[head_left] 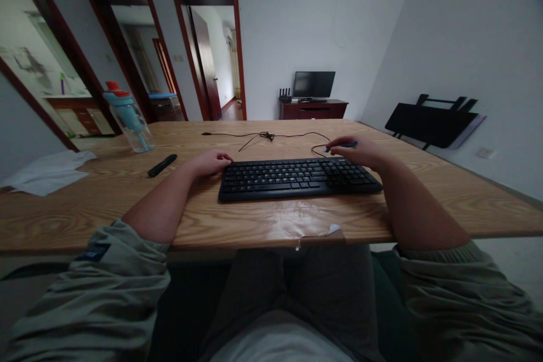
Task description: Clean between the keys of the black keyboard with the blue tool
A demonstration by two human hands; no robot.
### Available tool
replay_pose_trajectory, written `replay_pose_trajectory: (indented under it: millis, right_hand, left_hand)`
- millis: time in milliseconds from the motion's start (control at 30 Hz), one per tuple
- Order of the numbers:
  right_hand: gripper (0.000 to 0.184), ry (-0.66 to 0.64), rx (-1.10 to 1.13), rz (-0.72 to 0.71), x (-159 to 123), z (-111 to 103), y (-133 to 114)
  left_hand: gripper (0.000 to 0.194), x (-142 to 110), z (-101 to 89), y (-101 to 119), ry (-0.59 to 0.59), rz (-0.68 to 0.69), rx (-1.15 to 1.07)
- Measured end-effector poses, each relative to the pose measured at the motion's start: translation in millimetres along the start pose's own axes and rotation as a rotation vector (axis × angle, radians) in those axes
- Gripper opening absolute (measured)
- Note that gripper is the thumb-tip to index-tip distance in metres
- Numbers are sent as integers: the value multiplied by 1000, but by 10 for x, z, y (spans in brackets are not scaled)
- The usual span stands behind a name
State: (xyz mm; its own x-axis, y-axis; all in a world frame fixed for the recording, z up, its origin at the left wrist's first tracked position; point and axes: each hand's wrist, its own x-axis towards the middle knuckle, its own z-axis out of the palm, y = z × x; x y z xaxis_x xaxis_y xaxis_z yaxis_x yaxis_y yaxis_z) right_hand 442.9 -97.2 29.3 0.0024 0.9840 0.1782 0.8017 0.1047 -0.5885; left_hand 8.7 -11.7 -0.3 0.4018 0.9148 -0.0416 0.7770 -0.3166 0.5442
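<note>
A black keyboard (297, 178) lies on the wooden table (106, 203) in front of me. My left hand (211, 162) rests curled at the keyboard's left end, touching its edge. My right hand (358, 151) sits over the keyboard's far right corner and grips a small blue object (343, 145), perhaps a pen or tool. A thin black cable (271, 136) runs across the table just beyond the keyboard.
A blue water bottle (129, 119) with a red cap stands at the far left. A black remote-like stick (162, 165) lies near it. White cloth or paper (48, 171) covers the left table end. A folded black table (432, 121) leans on the right wall.
</note>
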Motion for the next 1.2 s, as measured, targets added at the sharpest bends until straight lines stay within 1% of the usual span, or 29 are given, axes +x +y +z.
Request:
replay_pose_trajectory:
  millis: [33, 67, 167, 267, 333, 400, 567, 700, 767, 800, 833, 867, 933, 1000, 1033, 1100, 1200]
  right_hand:
    - [32, 37, -38, 20, 27, 15, 22]
    - [31, 46, -65, 38, 50, 32, 40]
    - [31, -7, -89, 64, 97, 84, 72]
    - [32, -47, -105, 38, 111, 115, 75]
    - [27, -55, -121, 30, 112, 114, 63]
    - [21, -83, -139, 53, 113, 97, 41]
    - [20, -235, -154, 87, 97, 61, -24]
    - [19, -364, -162, 147, 17, 38, -51]
    - [17, -414, -109, 178, -28, 3, -37]
    - [16, -417, -63, 180, -46, -18, -24]
    - [16, -394, -11, 173, -58, -40, -9]
    - [16, -344, 39, 153, -63, -59, 6]
    - [19, -190, 111, 87, -51, -78, 36]
    - [23, -43, 119, 44, -11, -59, 66]
    - [26, 4, 99, 44, 16, -37, 84]
    - [31, 44, 33, 56, 75, 18, 123]
    - [26, 25, -66, 30, 142, 87, 174]
  left_hand:
    - [42, -1, 1, 2, -1, -3, 1]
    - [42, 0, 2, 3, 4, -5, 3]
    - [41, 3, -3, 3, 26, 14, 8]
    - [41, -6, -11, 15, 26, 11, 19]
    - [40, -17, -13, 28, 26, 4, 27]
    - [39, -25, -10, 36, 30, 1, 25]
    - [42, -8, -1, 1, 27, 14, -5]
    - [43, 16, -4, -36, 16, 49, 13]
    - [44, 17, -5, -33, 10, 40, 12]
    - [44, 14, -5, -26, 10, 33, 13]
    - [44, 10, -5, -16, 12, 25, 15]
    - [44, 4, -6, -6, 14, 17, 16]
    - [44, -5, -6, 8, 17, 5, 19]
    - [45, -6, -6, 7, 12, -6, 19]
    - [45, -2, -6, 0, 8, -6, 16]
    - [45, 11, -4, -24, 7, 2, 8]
    - [46, 32, 0, -58, 11, 9, -8]
